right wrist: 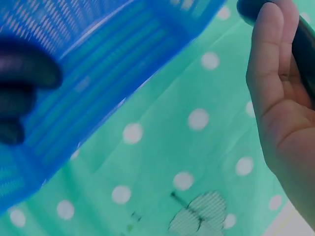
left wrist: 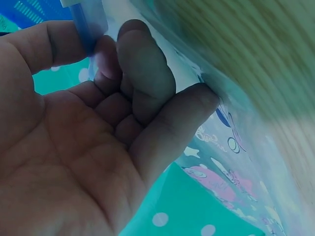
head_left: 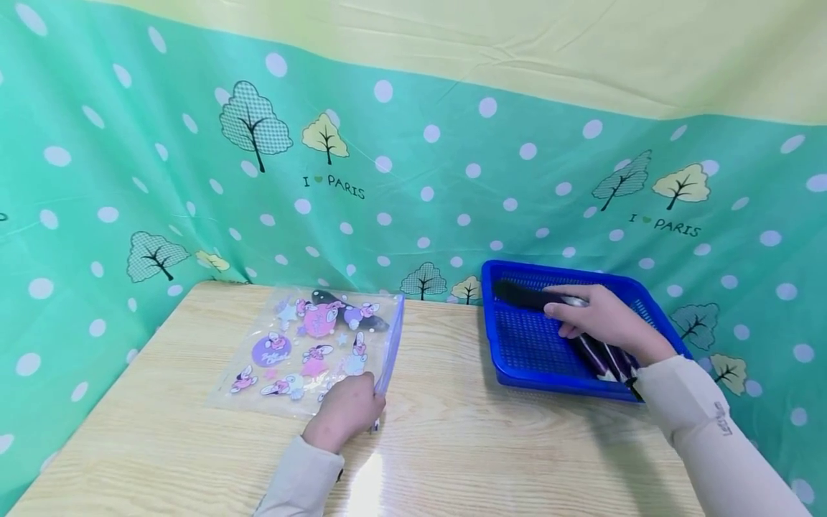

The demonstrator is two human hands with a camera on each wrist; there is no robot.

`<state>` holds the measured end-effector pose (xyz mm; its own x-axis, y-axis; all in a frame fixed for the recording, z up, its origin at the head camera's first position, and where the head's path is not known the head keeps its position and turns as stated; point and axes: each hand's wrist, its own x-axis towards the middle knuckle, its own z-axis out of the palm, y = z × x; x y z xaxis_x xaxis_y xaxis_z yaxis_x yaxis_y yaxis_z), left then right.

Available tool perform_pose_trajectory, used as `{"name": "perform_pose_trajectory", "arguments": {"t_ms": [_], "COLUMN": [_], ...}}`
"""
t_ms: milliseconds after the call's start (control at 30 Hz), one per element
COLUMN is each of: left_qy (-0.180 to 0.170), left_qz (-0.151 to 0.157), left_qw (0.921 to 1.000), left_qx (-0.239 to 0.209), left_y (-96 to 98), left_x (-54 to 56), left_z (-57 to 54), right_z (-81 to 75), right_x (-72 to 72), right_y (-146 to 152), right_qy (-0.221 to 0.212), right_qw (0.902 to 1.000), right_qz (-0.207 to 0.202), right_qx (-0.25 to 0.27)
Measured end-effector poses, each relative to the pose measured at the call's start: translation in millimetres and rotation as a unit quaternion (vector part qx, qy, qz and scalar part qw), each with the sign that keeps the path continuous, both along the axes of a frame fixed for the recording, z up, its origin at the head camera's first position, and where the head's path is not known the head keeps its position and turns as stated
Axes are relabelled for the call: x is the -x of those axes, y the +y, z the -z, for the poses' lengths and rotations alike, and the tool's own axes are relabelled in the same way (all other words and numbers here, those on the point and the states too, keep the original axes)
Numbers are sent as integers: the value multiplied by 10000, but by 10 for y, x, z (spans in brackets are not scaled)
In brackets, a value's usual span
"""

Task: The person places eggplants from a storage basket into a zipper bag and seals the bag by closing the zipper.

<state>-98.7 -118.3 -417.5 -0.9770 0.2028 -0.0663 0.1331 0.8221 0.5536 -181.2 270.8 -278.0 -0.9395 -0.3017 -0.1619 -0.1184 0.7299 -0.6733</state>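
Note:
A clear zip bag (head_left: 278, 388) with pink and purple cartoon prints lies flat on the table, a dark eggplant (head_left: 371, 321) inside it near the far edge. My left hand (head_left: 349, 406) grips the bag's near right corner at the blue zip edge (head_left: 394, 337). In the left wrist view, thumb and index finger pinch a blue zip end (left wrist: 84, 29), while another finger (left wrist: 172, 123) touches the plastic. Over the blue basket (head_left: 492, 337), my right hand (head_left: 601, 316) holds a dark eggplant (head_left: 520, 294). More eggplants (head_left: 591, 357) lie in the basket below that hand.
The wooden table (head_left: 439, 445) carries the bag on the left and the basket at the back right. Behind both hangs a green dotted cloth (head_left: 452, 187), close to the table's back edge and the basket.

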Motion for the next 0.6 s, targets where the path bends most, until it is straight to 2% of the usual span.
{"name": "perform_pose_trajectory", "arguments": {"t_ms": [167,267,367,467,600], "left_qy": [-114,-166,-163,-195,-238], "left_qz": [2,52,76,90,103], "left_qw": [9999,9997,9997,9997,9994], "left_qx": [-116,-152,-134,-141,-213], "left_y": [-21,-29,-38,-47,-55], "left_x": [-10,-14,-12,-8,0], "left_z": [1,0,-8,-24,-35], "right_z": [119,251,372,464,591], "right_x": [-215,-283,-332,-413,-502], "right_y": [-257,-405,-548,-721,-974], "right_qy": [-291,-483,-520,-587,-384], "right_qw": [9971,9927,9903,9901,9901], "right_qz": [-511,-837,-971,-986,-1269], "right_qx": [479,723,841,812,459]}}
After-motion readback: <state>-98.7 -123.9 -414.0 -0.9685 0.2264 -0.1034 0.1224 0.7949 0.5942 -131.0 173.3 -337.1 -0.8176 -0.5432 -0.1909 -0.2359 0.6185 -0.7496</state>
